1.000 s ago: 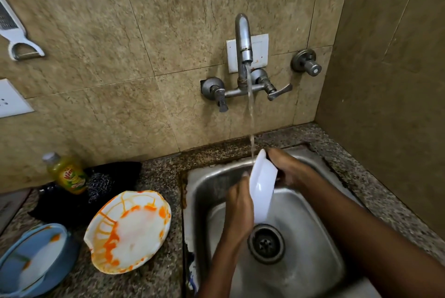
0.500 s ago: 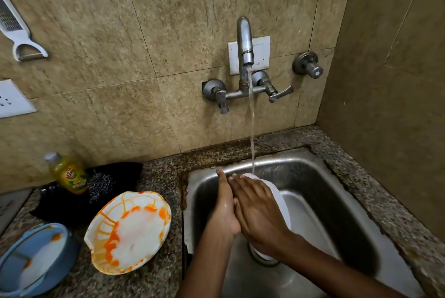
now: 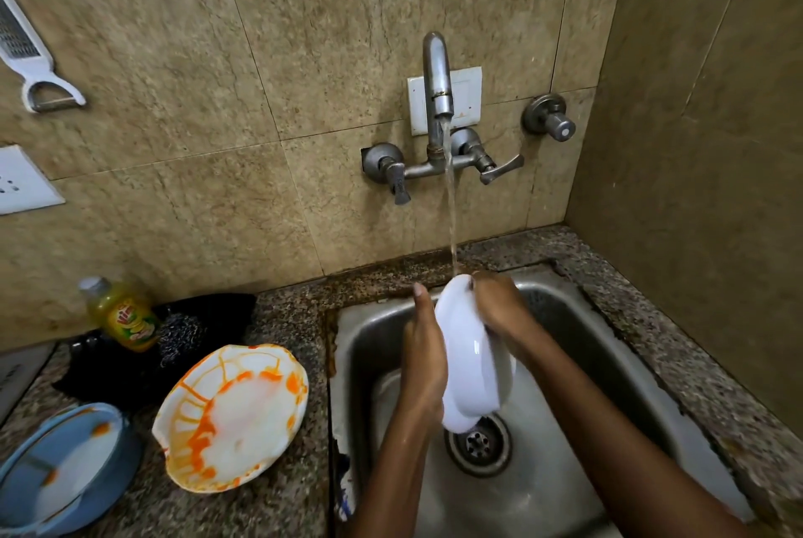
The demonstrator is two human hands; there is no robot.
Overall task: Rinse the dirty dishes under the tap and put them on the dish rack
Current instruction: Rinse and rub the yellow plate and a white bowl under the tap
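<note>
A white bowl (image 3: 467, 359) stands on edge over the steel sink (image 3: 608, 363), its top rim in the stream from the running tap (image 3: 436, 81). My left hand (image 3: 423, 359) holds its left side, thumb pointing up. My right hand (image 3: 499, 309) grips the top right rim. On the counter to the left lies a white plate (image 3: 234, 416) smeared with orange sauce. A blue dish (image 3: 65, 463) with orange spots sits at the lower left corner. No dish rack is in view.
A yellow dish-soap bottle (image 3: 124, 316) stands by a steel scrubber (image 3: 178, 333) on a black cloth (image 3: 217, 311). A grater (image 3: 26, 55) hangs on the tiled wall. The drain (image 3: 480, 444) lies below the bowl. A side wall closes in on the right.
The bowl was lowered flat under my right palm half a second ago; now it is raised on edge again into the stream, with my right hand back on its top rim.
</note>
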